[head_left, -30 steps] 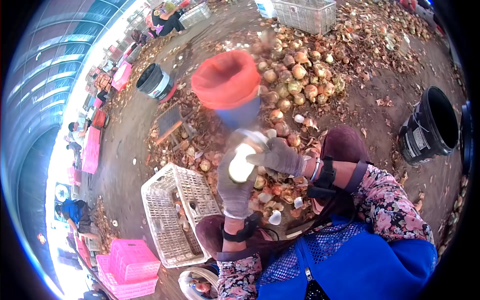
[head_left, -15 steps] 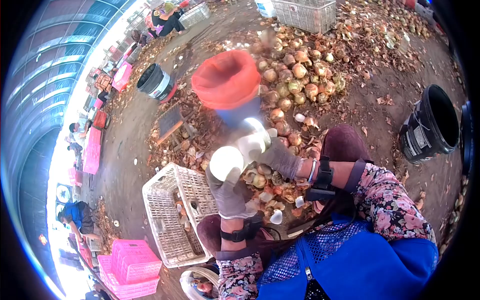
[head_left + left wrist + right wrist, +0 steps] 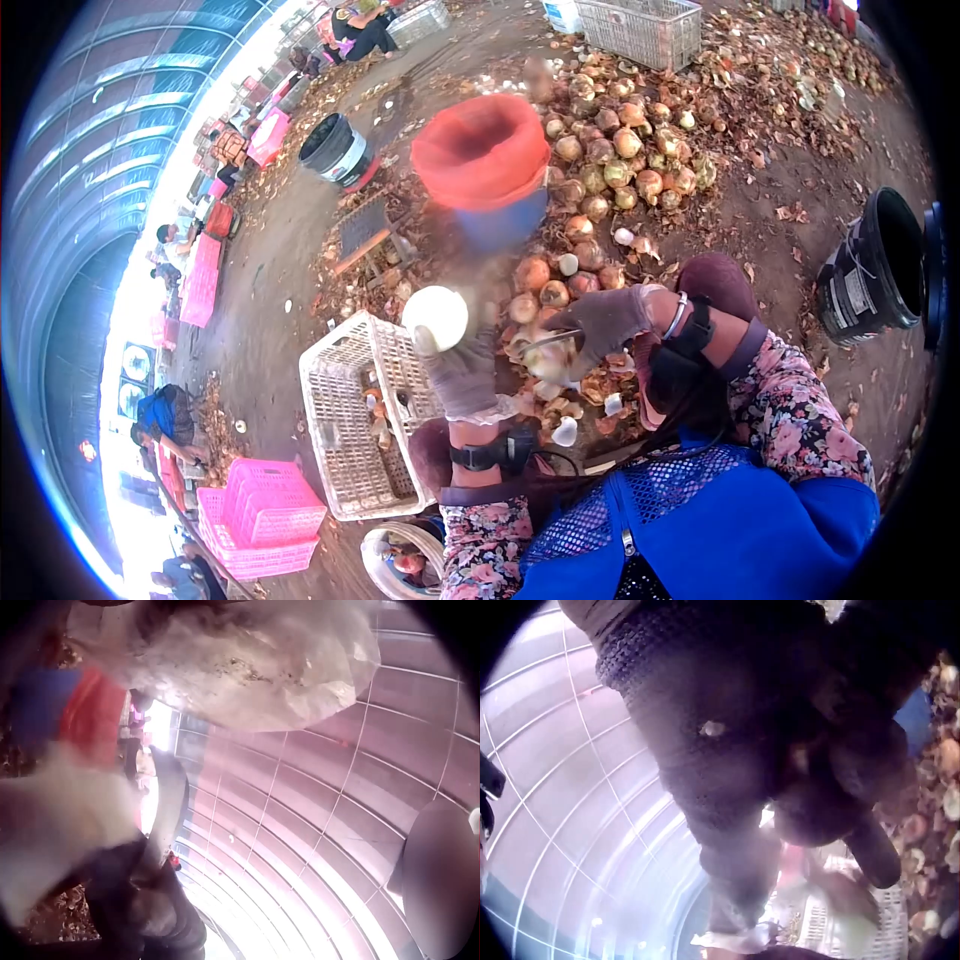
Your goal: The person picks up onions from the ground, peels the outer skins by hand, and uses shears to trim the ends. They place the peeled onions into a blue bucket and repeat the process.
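While the gloved left hand (image 3: 463, 372) curls its fingers under and round a peeled onion (image 3: 435, 318), we log that onion as white, bare of skin, and raised at the fingertips. It sits just above the near corner of the white crate (image 3: 335, 400). The left wrist view shows it only as a pale blur (image 3: 60, 825) against the glove.

The right hand (image 3: 608, 318), also gloved, is closed round a small knife (image 3: 545, 341). Its thin blade points toward the left hand and lies low over loose skins and half-trimmed bulbs. The two hands are apart, and the blade is not touching the onion.

Our reading is that peeling of this bulb is finished and the step in hand is putting it away. Two places are open to it: the crate, which holds a few pale bulbs on its floor, is the nearest, and the orange-lined bucket (image 3: 480, 160) stands further out. We cannot tell which one takes peeled stock.

The next move calls for a short carry and a clean release over the chosen container, with the knife kept clear. It then calls for a reach to the pile of unpeeled onions (image 3: 610, 170) beyond the bucket. A black bucket (image 3: 870, 270) stands well off to the right.
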### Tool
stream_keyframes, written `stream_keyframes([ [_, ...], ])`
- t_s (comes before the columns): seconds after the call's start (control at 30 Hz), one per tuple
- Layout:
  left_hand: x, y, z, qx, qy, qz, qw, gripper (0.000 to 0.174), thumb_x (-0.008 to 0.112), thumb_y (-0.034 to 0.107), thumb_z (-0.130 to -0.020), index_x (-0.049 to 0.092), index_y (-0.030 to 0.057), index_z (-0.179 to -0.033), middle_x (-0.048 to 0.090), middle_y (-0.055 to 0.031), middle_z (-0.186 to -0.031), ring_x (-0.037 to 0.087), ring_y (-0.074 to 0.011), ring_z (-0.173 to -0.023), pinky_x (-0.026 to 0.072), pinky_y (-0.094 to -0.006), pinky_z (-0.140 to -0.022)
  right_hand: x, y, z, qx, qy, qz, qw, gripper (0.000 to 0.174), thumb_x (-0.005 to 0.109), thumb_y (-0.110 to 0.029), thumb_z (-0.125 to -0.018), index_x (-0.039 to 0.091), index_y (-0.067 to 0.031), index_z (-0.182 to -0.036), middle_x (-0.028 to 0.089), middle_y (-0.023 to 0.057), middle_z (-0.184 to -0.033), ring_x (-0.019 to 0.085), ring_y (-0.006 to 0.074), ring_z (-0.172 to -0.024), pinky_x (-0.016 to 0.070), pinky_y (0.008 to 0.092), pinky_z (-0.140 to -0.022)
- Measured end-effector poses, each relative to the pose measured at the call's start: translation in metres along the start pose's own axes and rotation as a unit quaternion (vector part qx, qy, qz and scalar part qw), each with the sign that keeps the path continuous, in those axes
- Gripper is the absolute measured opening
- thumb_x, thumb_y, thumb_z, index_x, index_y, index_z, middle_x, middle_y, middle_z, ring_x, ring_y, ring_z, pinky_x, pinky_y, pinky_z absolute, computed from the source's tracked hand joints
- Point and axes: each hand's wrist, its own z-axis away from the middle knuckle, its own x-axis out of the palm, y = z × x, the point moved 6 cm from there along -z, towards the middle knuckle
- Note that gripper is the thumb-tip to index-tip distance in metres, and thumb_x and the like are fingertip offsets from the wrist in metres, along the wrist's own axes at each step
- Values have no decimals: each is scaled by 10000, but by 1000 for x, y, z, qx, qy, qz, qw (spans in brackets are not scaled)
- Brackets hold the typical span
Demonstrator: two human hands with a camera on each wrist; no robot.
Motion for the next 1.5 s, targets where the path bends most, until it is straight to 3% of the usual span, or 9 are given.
stream_keyframes([
  [0.13,9,-7,8,-9,9,-49,999,744,719,466,-857,417,35,-1382,537,-160,-1327,543,-330,-1239,494,-517,-1039,-30,-12,16,-27,-13,-217,976,494,705,-414,-860,614,-67,-1199,707,82,-848,625,181,-591,500,321,-558],
  [0.17,18,-10,9,-16,-22,-63,998,745,723,464,-851,420,38,-1382,542,-152,-1317,552,-318,-1219,498,-494,-1025,-38,-29,24,-19,-22,-470,882,470,693,-407,-850,655,-25,-1121,683,85,-764,607,171,-550,469,314,-495],
  [0.37,43,-31,21,-52,-85,-184,978,714,731,389,-849,431,35,-1391,545,-114,-1274,568,-245,-1140,468,-381,-989,-14,-58,18,107,145,-647,741,456,622,-444,-896,624,-16,-1056,593,14,-627,532,63,-444,354,186,-355],
  [0.5,58,-12,20,78,-98,-288,949,575,679,222,-900,442,42,-1393,542,-91,-1292,531,-210,-1178,441,-369,-1016,-29,-37,11,35,160,-544,823,329,674,-302,-882,615,-77,-1114,634,52,-814,599,142,-593,469,247,-536],
  [0.63,53,-28,21,82,-118,-323,936,561,720,212,-877,472,49,-1353,562,-78,-1236,550,-182,-1124,480,-353,-957,-42,-53,17,-157,430,-90,884,587,713,-196,-797,490,-4,-1304,665,141,-1048,674,352,-913,547,425,-815],
  [0.73,23,-41,16,67,-58,-325,942,566,768,247,-842,504,43,-1299,570,-66,-1208,569,-174,-1082,496,-345,-921,-25,-63,20,-124,387,5,914,615,724,-212,-777,478,-35,-1312,660,187,-1033,674,375,-883,556,403,-745],
  [1.07,24,-21,13,19,-31,-223,974,625,699,470,-847,551,11,-1244,631,-108,-1121,632,-234,-998,540,-336,-821,-49,-70,27,-127,412,-105,896,516,670,-181,-762,550,-77,-1254,682,167,-920,682,306,-755,546,395,-656],
  [1.33,26,-26,8,-183,-146,134,963,837,535,708,-858,531,-36,-1242,623,-192,-1038,664,-342,-814,600,-411,-667,-62,-23,32,29,330,-504,798,379,659,-152,-867,601,18,-1201,627,38,-705,521,72,-452,432,232,-396],
  [1.5,10,-23,3,-156,-99,117,976,786,583,633,-871,518,-24,-1297,626,-219,-1049,668,-341,-844,612,-404,-703,-79,-20,33,41,230,-288,929,553,640,-203,-887,474,-82,-1400,701,74,-837,631,113,-546,503,249,-442],
])
